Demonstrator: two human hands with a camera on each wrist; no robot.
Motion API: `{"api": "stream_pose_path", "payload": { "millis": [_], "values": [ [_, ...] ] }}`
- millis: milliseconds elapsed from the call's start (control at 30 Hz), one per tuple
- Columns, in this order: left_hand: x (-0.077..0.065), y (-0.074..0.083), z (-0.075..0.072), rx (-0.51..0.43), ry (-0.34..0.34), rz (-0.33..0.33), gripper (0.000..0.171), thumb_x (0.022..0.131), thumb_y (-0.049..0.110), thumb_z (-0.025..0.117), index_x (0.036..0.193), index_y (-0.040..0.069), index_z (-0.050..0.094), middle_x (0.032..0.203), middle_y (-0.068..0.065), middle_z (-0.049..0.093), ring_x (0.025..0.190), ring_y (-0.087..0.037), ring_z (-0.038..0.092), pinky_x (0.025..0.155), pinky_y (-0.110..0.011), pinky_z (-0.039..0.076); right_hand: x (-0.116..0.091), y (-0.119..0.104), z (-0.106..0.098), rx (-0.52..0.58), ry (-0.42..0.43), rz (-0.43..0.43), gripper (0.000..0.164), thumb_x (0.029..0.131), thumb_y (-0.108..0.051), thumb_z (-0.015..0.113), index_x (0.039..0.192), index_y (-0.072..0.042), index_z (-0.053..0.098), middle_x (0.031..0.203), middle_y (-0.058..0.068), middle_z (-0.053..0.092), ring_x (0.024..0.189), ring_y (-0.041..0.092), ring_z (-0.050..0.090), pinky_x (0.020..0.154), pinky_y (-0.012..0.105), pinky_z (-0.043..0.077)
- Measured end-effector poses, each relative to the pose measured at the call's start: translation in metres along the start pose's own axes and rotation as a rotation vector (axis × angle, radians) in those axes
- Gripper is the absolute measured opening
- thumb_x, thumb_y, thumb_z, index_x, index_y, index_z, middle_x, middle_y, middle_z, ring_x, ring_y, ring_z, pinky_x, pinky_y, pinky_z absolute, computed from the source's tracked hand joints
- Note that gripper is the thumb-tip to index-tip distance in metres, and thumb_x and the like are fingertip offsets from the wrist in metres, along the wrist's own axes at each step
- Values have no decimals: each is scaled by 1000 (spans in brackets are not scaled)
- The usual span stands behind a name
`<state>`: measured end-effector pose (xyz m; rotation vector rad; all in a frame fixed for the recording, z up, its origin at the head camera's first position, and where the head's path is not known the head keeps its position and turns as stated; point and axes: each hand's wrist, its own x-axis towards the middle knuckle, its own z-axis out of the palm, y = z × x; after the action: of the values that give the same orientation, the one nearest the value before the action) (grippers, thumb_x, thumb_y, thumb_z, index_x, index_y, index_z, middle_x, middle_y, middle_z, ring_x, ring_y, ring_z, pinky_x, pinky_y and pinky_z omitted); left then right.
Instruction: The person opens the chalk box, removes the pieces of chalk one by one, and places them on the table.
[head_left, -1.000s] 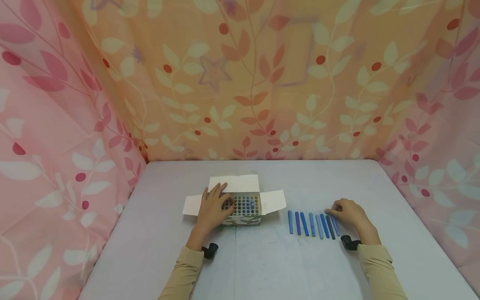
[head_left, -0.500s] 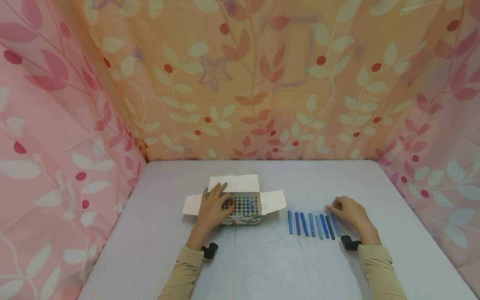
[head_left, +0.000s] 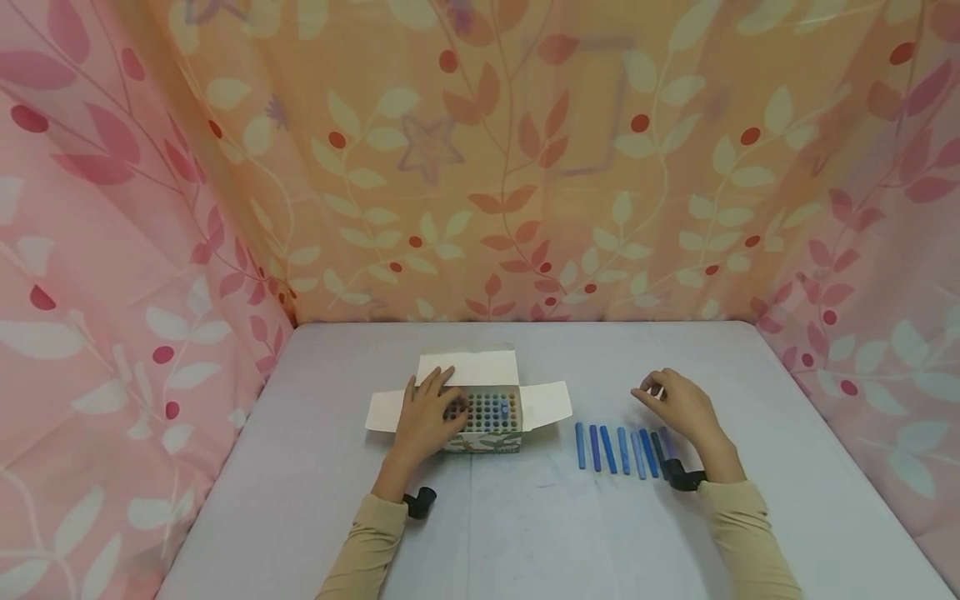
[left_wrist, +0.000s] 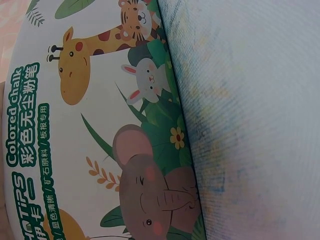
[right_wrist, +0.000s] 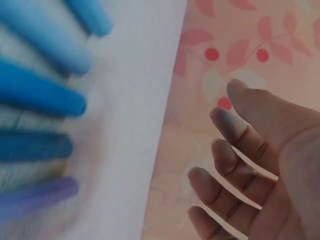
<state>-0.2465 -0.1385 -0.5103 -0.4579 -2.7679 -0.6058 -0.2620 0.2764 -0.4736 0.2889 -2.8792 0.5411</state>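
My left hand (head_left: pixel 426 417) rests over the left side of an opened cardboard chalk box (head_left: pixel 491 442), some fingers stretched onto its back flap (head_left: pixel 483 367), thumb and index finger bent over the chalk. Rows of coloured chalk ends fill the box, and one blue chalk (head_left: pixel 505 408) stands higher than its neighbours. In the left wrist view the box front (left_wrist: pixel 100 125) reads "Colored chalk". My right hand (head_left: pixel 684 408) hovers above the table beyond a row of blue and purple chalk sticks (head_left: pixel 624 450). The right wrist view shows its fingers (right_wrist: pixel 240 165) loosely bent, holding nothing.
The row lies right of the box, with a purple chalk (right_wrist: pixel 42 199) at its right end, partly behind the wrist camera (head_left: pixel 682 476). A side flap (head_left: pixel 546 404) spreads toward the row. Floral curtains (head_left: pixel 480 167) surround the white table (head_left: pixel 540 533).
My right hand has lifted from the right end of the chalk row and moved up and to the left. My left hand and the box have stayed put.
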Motion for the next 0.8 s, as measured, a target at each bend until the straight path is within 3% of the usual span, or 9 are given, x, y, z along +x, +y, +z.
{"api": "stream_pose_path", "payload": {
  "millis": [433,800],
  "values": [
    [-1,0,1,2,21,14,9,84,38,62,90,31,61,146,-2,39,138,-27,26,115,-53,6,17,-53,8,89,125,-137,22,84,-32,67,87,-11,65,84,3,58,75,20,56,60,31,47],
    [-1,0,0,16,-1,-1,10,85,39,62,91,31,62,146,-1,38,139,-25,25,116,-51,4,27,-95,24,176,136,-223,16,83,-27,69,87,-12,66,85,1,59,78,20,57,62,30,47]
  ]
}}
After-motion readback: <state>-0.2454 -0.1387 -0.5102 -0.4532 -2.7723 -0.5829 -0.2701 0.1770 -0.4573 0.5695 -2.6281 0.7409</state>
